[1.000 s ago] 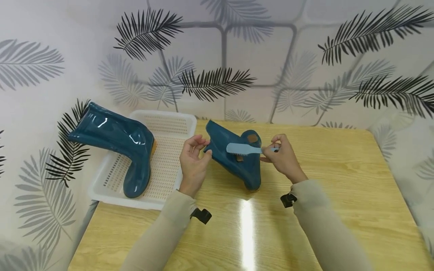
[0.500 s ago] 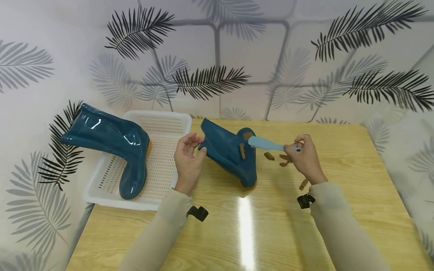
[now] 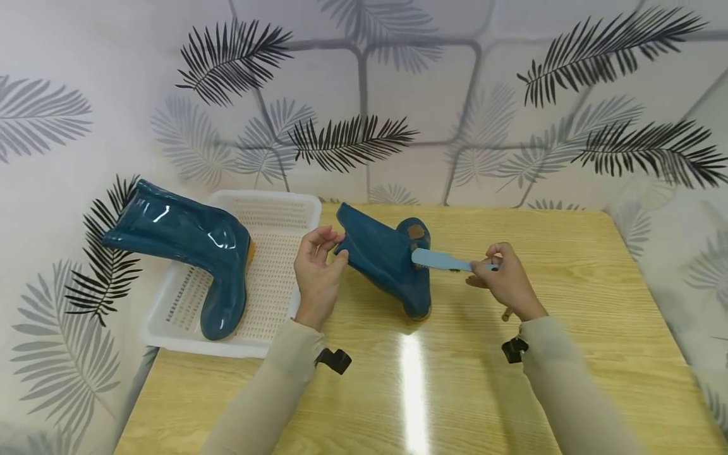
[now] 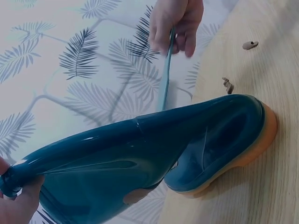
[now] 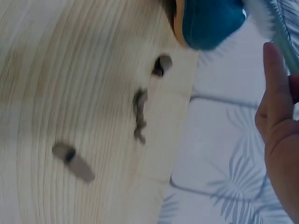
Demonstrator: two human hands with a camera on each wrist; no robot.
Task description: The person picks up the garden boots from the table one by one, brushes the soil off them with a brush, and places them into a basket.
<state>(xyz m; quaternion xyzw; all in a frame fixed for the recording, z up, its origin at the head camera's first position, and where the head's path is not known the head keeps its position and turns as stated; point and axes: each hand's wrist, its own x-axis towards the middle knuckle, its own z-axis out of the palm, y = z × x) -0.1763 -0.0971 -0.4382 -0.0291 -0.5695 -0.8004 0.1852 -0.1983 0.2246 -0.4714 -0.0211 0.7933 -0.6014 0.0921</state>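
A dark teal rubber boot (image 3: 375, 253) lies tilted over the table in the head view, its sole facing right. My left hand (image 3: 318, 275) pinches the rim of the boot's shaft; the left wrist view shows its fingers (image 4: 28, 200) at that rim. In my right hand (image 3: 506, 281) is a light blue brush (image 3: 436, 259), gripped by its handle, bristles down against the boot near the ankle. Brown patches (image 3: 417, 232) stick to the boot, one at the brush head and another brown patch (image 4: 136, 195) on the shaft.
A second teal boot (image 3: 222, 243) leans in a white perforated basket (image 3: 273, 346) at the left. Brown lumps lie on the wooden table (image 3: 580, 284), including a curled brown piece (image 5: 140, 116) and a longer brown piece (image 5: 72, 161). A leaf-patterned backdrop (image 3: 421, 95) rises behind.
The brush first swept right across the boot, then shifted slightly back left and down. A brown piece on the boot moved right. My left hand keeps its hold on the rim.
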